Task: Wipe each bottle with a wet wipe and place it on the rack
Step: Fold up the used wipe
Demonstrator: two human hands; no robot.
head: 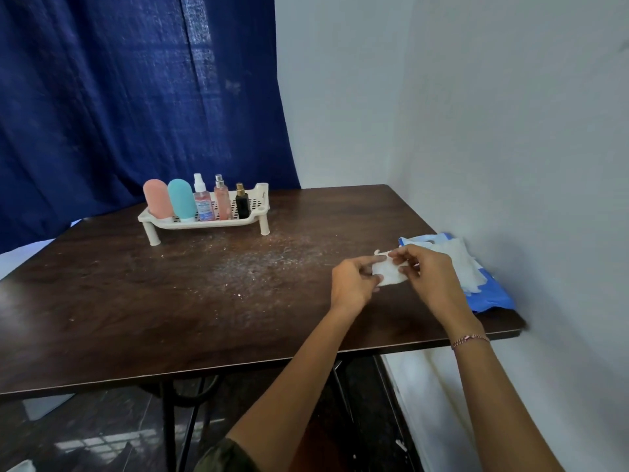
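Both hands over the dark bench (143,301) at about 3 o'clock, near its right edge. Left hand (354,284) and right hand (427,277) each pinch a small white wet wipe (389,272) between thumb and fingertips; the other fingers curl loosely. Wipe held between the hands, just above the bench top, crumpled or folded.

Just beyond the right hand, at 3 o'clock against the wall: blue wipe packet (493,294) with loose white wipes (459,260) lying on it.

Cream rack (204,224) at 11 o'clock, far side of the bench, well apart from the hands. Five bottles upright on it in a row, left to right: pink bottle (157,198), teal bottle (182,199), clear spray bottle (203,199), pink spray bottle (222,199), black bottle (242,202).

Pale dusty specks (258,264) on the bench centre. Thread bracelet (469,339) on the right wrist.
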